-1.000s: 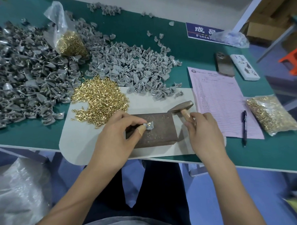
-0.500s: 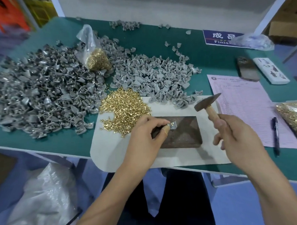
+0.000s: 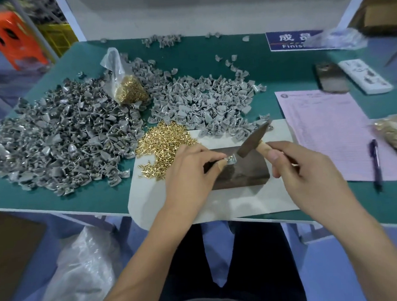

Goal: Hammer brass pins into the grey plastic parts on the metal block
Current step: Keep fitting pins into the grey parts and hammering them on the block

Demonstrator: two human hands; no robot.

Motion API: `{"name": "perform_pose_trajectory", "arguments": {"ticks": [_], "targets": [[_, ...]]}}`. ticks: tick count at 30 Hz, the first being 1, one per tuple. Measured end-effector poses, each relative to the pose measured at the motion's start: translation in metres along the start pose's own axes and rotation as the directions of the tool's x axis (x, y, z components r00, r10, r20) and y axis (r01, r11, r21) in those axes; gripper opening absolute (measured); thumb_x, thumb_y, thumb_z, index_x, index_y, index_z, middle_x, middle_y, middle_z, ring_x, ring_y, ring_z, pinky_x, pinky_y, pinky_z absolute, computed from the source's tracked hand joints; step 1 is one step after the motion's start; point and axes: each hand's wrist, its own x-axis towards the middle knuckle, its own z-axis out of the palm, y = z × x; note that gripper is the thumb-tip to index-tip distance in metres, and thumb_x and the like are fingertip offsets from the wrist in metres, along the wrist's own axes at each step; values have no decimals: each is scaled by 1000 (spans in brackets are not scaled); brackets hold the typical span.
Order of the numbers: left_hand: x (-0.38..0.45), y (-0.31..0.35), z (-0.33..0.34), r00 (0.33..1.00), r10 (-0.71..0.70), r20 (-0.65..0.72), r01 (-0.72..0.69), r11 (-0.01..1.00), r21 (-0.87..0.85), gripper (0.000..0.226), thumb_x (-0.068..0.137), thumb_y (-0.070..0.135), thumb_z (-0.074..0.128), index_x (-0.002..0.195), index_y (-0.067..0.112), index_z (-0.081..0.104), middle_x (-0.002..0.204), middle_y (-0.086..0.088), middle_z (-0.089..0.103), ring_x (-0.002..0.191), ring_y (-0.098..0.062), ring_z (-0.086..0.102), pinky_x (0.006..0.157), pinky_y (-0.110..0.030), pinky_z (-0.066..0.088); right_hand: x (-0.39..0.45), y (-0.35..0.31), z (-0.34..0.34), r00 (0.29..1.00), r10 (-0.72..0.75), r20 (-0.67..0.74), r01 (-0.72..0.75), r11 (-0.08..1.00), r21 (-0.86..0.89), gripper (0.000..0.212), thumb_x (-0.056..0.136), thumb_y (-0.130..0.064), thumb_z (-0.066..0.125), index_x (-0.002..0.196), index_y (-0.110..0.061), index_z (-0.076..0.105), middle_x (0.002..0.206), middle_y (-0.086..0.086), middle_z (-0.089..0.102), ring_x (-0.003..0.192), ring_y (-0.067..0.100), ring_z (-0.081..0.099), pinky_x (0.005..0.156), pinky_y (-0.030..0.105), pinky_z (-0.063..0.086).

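left hand (image 3: 189,173) pinches one grey part (image 3: 231,159) on the metal block (image 3: 244,171); right hand (image 3: 305,170) grips the hammer (image 3: 252,140) touching it; big grey heaps (image 3: 204,104) seemingly remain

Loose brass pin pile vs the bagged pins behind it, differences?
The loose brass pin pile lies spread flat, partly on the white sheet, near the left hand. The bagged pins sit heaped in a clear bag, farther back among the grey parts. Both are the same gold colour.

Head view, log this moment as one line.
left hand pinches small grey plastic part on dark metal block | right hand grips wooden-handled hammer, head at part
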Motion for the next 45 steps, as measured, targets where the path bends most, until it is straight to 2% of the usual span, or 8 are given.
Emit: {"name": "perform_pose_trajectory", "arguments": {"ticks": [10, 15, 21, 26, 29, 35, 40, 45], "targets": [[4, 2, -3, 1000, 11, 18, -12, 999, 37, 14, 86, 49, 72, 97, 42, 77, 81, 18, 60, 86, -8, 44, 60, -30, 41, 7, -3, -1, 997, -33, -65, 34, 999, 23, 38, 99, -63, 34, 119, -48, 63, 66, -6, 58, 57, 17, 52, 52, 39, 46], [6, 1, -3, 999, 5, 38, -7, 999, 41, 15, 85, 48, 73, 98, 42, 77, 83, 19, 62, 90, -9, 47, 65, -35, 48, 3, -1, 8, 996, -18, -91, 17, 1000, -18, 39, 101, -59, 38, 123, -43, 65, 63, -17, 52, 59, 10, 46, 54, 31, 39], [10, -1, -6, 998, 14, 68, -17, 998, 53, 13, 85, 48, 73, 96, 42, 78, 83, 19, 64, 90, -9, 48, 63, -31, 43, 1, -1, 13, 998, -7, -56, -5, 978, -207, 41, 102, -58, 35, 127, -45, 64, 77, -8, 69, 78, 29, 65, 58, 35, 41], [11, 0, -6, 998, 25, 66, -30, 997, 77, 12, 84, 49, 73, 92, 42, 78, 83, 19, 64, 91, -10, 48, 62, -31, 43, -1, -3, 11, 977, -29, -213, 10, 996, -90, 39, 102, -57, 35, 131, -45, 58, 91, -8, 76, 78, 26, 66, 62, 37, 51], [11, 2, -8, 997, 39, 64, -43, 996, 75, 12, 83, 49, 74, 92, 43, 78, 81, 19, 64, 89, -12, 49, 60, -31, 44, -1, -6, 19, 998, -43, -51, 32, 981, -189, 40, 104, -54, 35, 131, -44, 62, 103, -6, 77, 92, 29, 69, 69, 37, 52], [12, 0, -8, 996, 27, 80, -32, 998, 58, 10, 86, 49, 72, 92, 44, 77, 84, 21, 64, 91, -9, 48, 62, -29, 40, -5, -7, 13, 952, -65, -299, 65, 998, -11, 34, 105, -55, 37, 132, -47, 55, 97, -15, 75, 73, 14, 64, 60, 32, 49], [13, 0, -7, 995, 23, 97, -25, 999, 20, 10, 85, 43, 76, 94, 41, 78, 79, 17, 63, 90, -12, 49, 67, -37, 49, -8, -9, 21, 996, -66, -62, 49, 969, -243, 36, 104, -53, 39, 131, -46, 61, 99, -10, 76, 86, 22, 68, 61, 31, 43], [13, -1, -8, 995, 10, 97, -11, 1000, 9, 7, 86, 46, 74, 90, 43, 78, 80, 19, 64, 89, -11, 49, 67, -37, 48, -5, -10, 15, 967, -86, -241, 54, 989, -137, 35, 104, -52, 40, 131, -43, 60, 98, -10, 77, 75, 17, 64, 58, 32, 48]]}}
